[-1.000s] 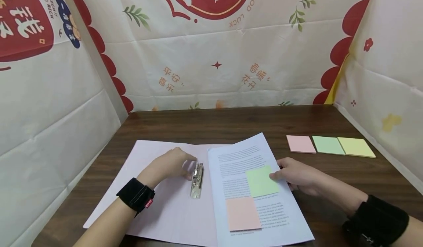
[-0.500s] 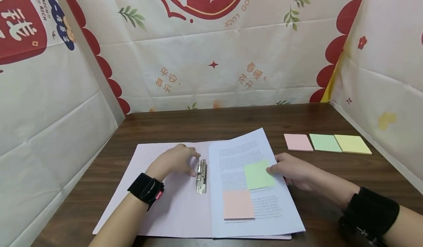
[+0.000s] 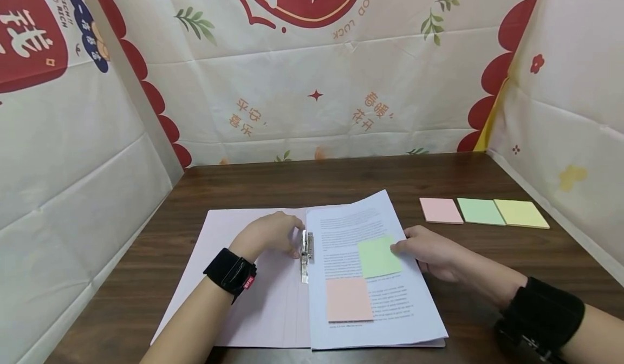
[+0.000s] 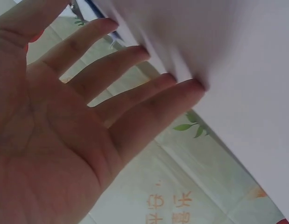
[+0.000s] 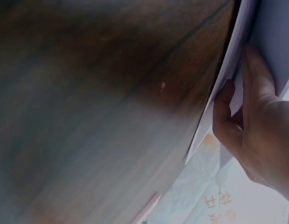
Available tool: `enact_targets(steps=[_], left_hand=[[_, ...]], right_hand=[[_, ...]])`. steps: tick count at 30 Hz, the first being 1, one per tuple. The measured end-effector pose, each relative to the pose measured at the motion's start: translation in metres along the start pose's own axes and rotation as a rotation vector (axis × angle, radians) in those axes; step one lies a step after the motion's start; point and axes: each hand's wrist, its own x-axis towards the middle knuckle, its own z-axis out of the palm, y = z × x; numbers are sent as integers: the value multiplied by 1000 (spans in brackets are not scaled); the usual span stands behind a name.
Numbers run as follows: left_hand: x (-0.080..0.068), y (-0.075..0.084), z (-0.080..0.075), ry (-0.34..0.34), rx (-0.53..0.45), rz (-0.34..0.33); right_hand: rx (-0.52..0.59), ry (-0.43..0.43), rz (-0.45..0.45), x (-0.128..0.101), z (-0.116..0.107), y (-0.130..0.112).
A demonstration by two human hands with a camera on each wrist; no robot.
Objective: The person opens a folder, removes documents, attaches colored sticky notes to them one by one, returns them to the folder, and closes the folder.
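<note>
A metal clip (image 3: 304, 269) stands along the spine of an opened pale pink folder (image 3: 273, 310). My left hand (image 3: 273, 234) holds the clip near its upper end between thumb and index finger; in the left wrist view, the other fingertips rest against the folder's inside (image 4: 256, 93). My right hand (image 3: 434, 250) pinches the right edge of printed papers (image 3: 390, 320), thumb on top at the edge of a green sticky note (image 3: 377, 261). A pink sticky note (image 3: 348, 301) sits lower on the top page. The papers' left edge lies right beside the clip.
Behind my right hand lie pink (image 3: 441, 210), green (image 3: 480, 211) and yellow (image 3: 521, 213) sticky note pads in a row on the brown wooden table (image 3: 244, 185). Printed cloth (image 3: 273, 77) encloses the back and both sides.
My left hand and the clip have moved right, up to the papers' left edge, and the folder has slid right. My right hand keeps its hold on the papers, which have shifted slightly left.
</note>
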Motion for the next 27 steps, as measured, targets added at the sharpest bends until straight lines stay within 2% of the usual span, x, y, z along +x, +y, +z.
enact_targets(steps=[2, 3, 7, 8, 10, 13, 15, 17, 21, 27], left_hand=[[0, 1, -1, -13, 5, -21], [0, 2, -1, -20, 8, -32], [1, 4, -3, -39, 15, -24], [2, 4, -3, -41, 15, -19], [4, 5, -3, -44, 17, -8], [6, 7, -2, -50, 15, -7], [8, 8, 0, -51, 18, -4], [8, 10, 1, -52, 22, 0], [7, 12, 2, -45, 34, 5], [4, 9, -4, -48, 16, 34]], right_hand=[[-114, 61, 6, -2, 1, -2], [-216, 97, -4, -3, 0, -5], [-778, 250, -79, -9, -2, -18], [-897, 263, -117, -10, -2, -21], [-1047, 230, -186, -10, -2, -28], [-1104, 77, -237, -8, 3, -31], [-1082, -16, -194, -4, 8, -30], [-1072, -64, -134, -1, 13, -28], [-1081, -82, -54, 6, 22, -25], [-1139, -81, -64, 14, 24, -27]])
